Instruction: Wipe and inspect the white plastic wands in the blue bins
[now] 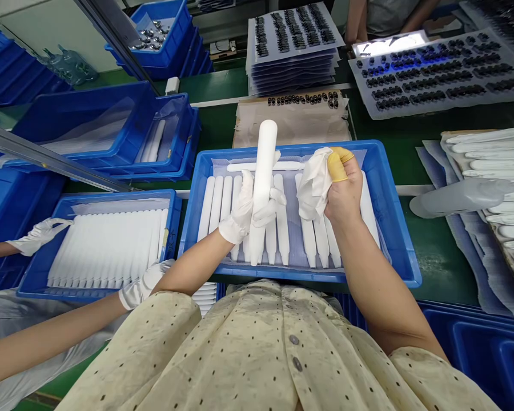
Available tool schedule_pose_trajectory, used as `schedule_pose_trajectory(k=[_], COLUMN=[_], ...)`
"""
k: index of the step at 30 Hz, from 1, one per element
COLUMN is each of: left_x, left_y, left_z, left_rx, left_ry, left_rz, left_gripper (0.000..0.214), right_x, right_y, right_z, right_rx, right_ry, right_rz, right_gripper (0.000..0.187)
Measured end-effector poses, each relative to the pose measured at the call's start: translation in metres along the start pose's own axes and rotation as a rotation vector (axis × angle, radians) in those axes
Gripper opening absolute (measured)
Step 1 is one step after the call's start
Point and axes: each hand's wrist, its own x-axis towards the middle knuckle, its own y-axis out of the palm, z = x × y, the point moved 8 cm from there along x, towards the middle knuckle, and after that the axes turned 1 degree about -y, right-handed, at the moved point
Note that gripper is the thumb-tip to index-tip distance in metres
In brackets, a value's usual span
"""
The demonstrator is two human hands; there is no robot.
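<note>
My left hand (243,208), in a white glove, is wrapped round a white tapered tube (266,154), which stands up at a slant with its rounded end away from me. My right hand (345,185) has yellow finger cots on its fingers and grips a crumpled white cloth (314,182), just right of the tube and apart from it. Both hands are above a blue tray (400,251) lined with thin sheeting. Several more white tubes (282,234) lie in it side by side, and one lies crosswise along the far side.
At left, a co-worker's gloved hands (40,235) are at another blue tray (171,222) full of white tubes. A squeeze bottle (458,197) lies at right beside stacked white tubes (497,165). Sheets of small black parts (293,31) stand beyond, with blue bins (124,131) at left.
</note>
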Motion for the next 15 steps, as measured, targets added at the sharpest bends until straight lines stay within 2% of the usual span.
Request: schedule_pose_trajectory(k=[3,9,15], left_x=[0.0,0.001,-0.002], left_y=[-0.001,0.01,0.013], left_z=[-0.003,-0.002,-0.009], left_rx=[0.048,0.11,0.068], left_ry=[0.048,0.064,0.179], left_rz=[-0.021,0.052,-0.001], left_gripper=[0.106,0.106,0.08], right_x=[-0.001,-0.002,-0.007], right_y=[0.002,0.006,0.008], right_z=[0.0,-0.004,-0.003], right_rx=[0.01,0.002,0.021], right_ry=[0.004,-0.027,0.015], right_rz=[0.003,0.049,0.045], right_gripper=[0.04,0.038,0.041])
